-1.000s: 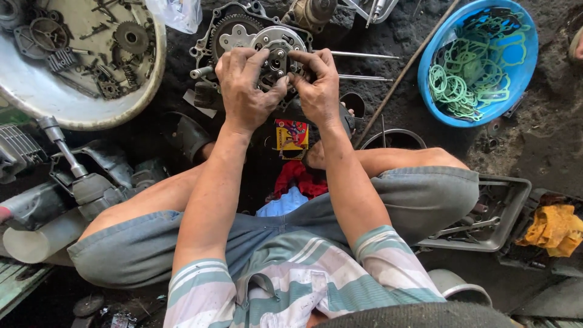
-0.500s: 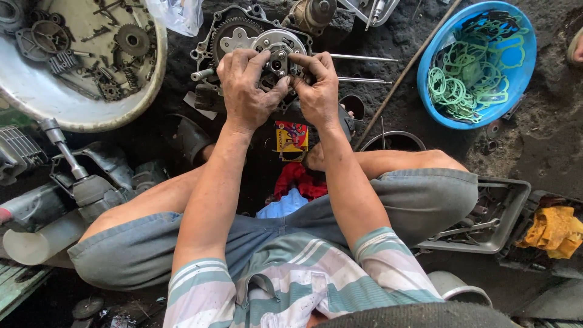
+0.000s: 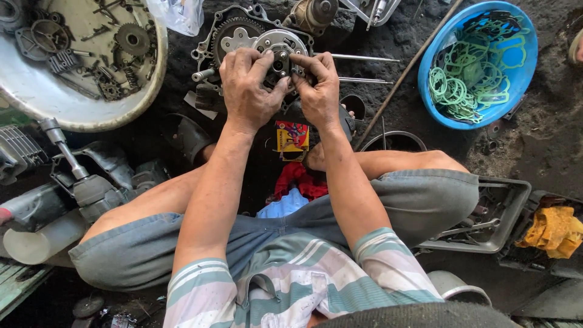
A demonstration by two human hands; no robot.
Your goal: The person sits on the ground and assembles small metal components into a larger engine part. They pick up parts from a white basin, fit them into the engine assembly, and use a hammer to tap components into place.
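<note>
A greasy engine case (image 3: 209, 45) lies on the dark floor ahead of my knees, with a gear wheel (image 3: 234, 30) and a round silver clutch hub (image 3: 280, 44) set in it. My left hand (image 3: 246, 91) and my right hand (image 3: 316, 88) are both pressed on the front of the clutch hub, fingertips gripping its rim and centre. The lower half of the hub is hidden under my fingers. Two thin steel rods (image 3: 364, 59) stick out to the right of the case.
A white basin (image 3: 91, 118) of gears and small parts sits at the upper left. A blue bowl (image 3: 525, 73) of green gaskets is at the upper right. A grey tool tray (image 3: 504, 231) and yellow rag (image 3: 555, 228) lie right; engine parts (image 3: 91, 188) left.
The view has shifted slightly. Both hands stay on the clutch hub, with my fingers adjusting a little around its centre.
</note>
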